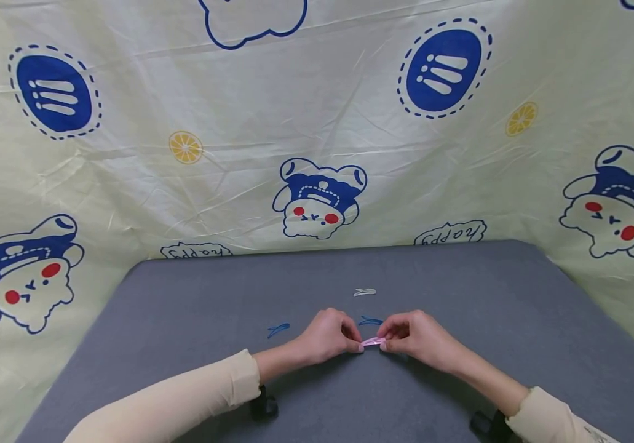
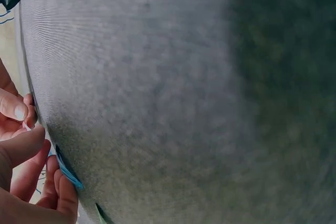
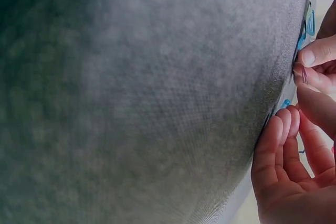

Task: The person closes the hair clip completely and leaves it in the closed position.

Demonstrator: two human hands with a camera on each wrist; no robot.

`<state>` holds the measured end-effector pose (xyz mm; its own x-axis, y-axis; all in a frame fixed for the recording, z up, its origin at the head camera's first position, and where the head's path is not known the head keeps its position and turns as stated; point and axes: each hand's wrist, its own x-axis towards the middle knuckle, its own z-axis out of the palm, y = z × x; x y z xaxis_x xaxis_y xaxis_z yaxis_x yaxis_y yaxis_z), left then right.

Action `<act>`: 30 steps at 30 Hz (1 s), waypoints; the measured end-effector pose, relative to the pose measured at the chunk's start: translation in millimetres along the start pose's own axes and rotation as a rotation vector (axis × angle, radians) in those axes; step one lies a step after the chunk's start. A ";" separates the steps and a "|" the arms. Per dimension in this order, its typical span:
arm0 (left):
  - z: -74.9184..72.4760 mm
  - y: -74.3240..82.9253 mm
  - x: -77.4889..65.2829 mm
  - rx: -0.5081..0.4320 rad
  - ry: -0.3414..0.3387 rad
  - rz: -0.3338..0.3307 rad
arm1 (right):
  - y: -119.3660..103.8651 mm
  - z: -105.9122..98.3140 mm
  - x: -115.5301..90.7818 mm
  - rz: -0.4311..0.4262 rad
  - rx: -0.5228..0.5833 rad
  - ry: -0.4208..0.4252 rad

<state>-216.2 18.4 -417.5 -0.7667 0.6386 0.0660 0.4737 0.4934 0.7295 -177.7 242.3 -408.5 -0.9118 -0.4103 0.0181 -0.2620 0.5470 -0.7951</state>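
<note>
A pink snap hair clip (image 1: 373, 341) spans the gap between both hands, low over the grey table (image 1: 184, 307). The left hand (image 1: 330, 335) pinches its left end between thumb and fingers. At the other end, the right hand (image 1: 419, 337) pinches it the same way. Just beyond the pink clip lies a blue hair clip (image 1: 371, 321), close to the right fingertips. In the right wrist view the pink clip (image 3: 304, 75) shows as a thin strip between the two thumbs, partly hidden by fingers.
Another blue hair clip (image 1: 278, 330) lies left of the left hand. Farther back on the table is a white hair clip (image 1: 364, 292). A printed curtain (image 1: 322, 123) hangs behind the table's far edge. Both wrists carry dark camera mounts (image 1: 264, 406).
</note>
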 end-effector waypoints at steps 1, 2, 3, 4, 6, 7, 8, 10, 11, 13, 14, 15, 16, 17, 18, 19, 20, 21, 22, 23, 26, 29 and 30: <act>-0.1 0.2 0.1 0.009 -0.003 0.003 | 0.3 0.3 0.4 -0.009 -0.002 -0.002; -0.1 0.2 0.1 0.015 -0.005 0.006 | 0.2 0.7 0.6 -0.013 -0.004 -0.003; -0.2 0.4 0.2 0.018 -0.006 0.008 | 0.2 1.2 0.9 -0.016 -0.006 -0.004; -0.5 0.7 0.1 0.020 -0.007 0.008 | 0.2 1.5 1.2 -0.018 -0.006 -0.006; -0.5 1.0 0.0 0.020 -0.002 0.013 | 0.1 1.8 2.0 -0.023 0.004 -0.007; -0.5 1.5 -0.3 0.021 0.004 0.015 | 0.2 1.7 2.4 -0.025 0.009 -0.007; -0.3 1.7 -0.4 0.021 0.009 0.013 | 0.2 1.9 2.8 -0.021 0.011 -0.006; 0.3 2.3 -0.5 0.022 0.017 0.011 | 0.8 1.7 3.8 -0.020 0.018 -0.007; 0.7 2.4 -0.5 0.019 0.020 0.010 | 1.0 1.7 4.1 -0.021 0.020 -0.007; 1.5 2.9 -0.6 0.014 0.024 0.006 | 1.6 1.8 4.4 -0.015 0.012 -0.007; 2.0 2.8 -0.5 0.011 0.024 0.005 | 1.9 2.0 4.5 -0.015 0.007 -0.007; 2.3 2.7 -0.5 0.010 0.025 0.006 | 2.0 2.1 4.5 -0.015 0.001 -0.007; 2.6 2.6 -0.6 0.007 0.025 0.006 | 1.9 2.1 4.4 -0.016 -0.005 -0.006; 2.8 2.6 -0.8 0.006 0.027 0.008 | 1.9 2.2 4.4 -0.018 -0.010 -0.004; 3.0 2.3 -0.7 0.009 0.029 0.009 | 1.9 2.3 4.3 -0.018 -0.017 -0.002; 3.2 2.3 -0.9 0.009 0.030 0.011 | 1.9 2.5 4.0 -0.017 -0.025 -0.001; 3.3 2.3 -1.1 0.012 0.031 0.015 | 1.8 2.6 3.8 -0.015 -0.033 0.000; 3.4 2.4 -1.4 0.014 0.032 0.020 | 1.8 2.6 3.5 -0.011 -0.038 0.001; 3.5 2.4 -1.4 0.017 0.032 0.023 | 1.8 2.7 3.2 -0.007 -0.045 0.002; 3.4 2.6 -1.7 0.020 0.033 0.029 | 2.0 2.8 2.9 -0.003 -0.050 0.002; 2.7 3.3 -2.4 0.026 0.029 0.038 | 2.4 2.7 2.6 0.004 -0.057 0.002; 0.8 3.8 -3.0 0.030 0.013 0.035 | 2.9 2.0 2.8 -0.005 -0.040 -0.002; 0.1 3.7 -2.9 0.031 0.005 0.033 | 2.9 1.6 2.6 -0.007 -0.031 -0.004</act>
<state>-212.2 18.5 -415.1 -0.7526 0.6519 0.0930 0.5119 0.4903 0.7054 -180.3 241.7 -411.8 -0.9087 -0.4169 0.0216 -0.2782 0.5660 -0.7761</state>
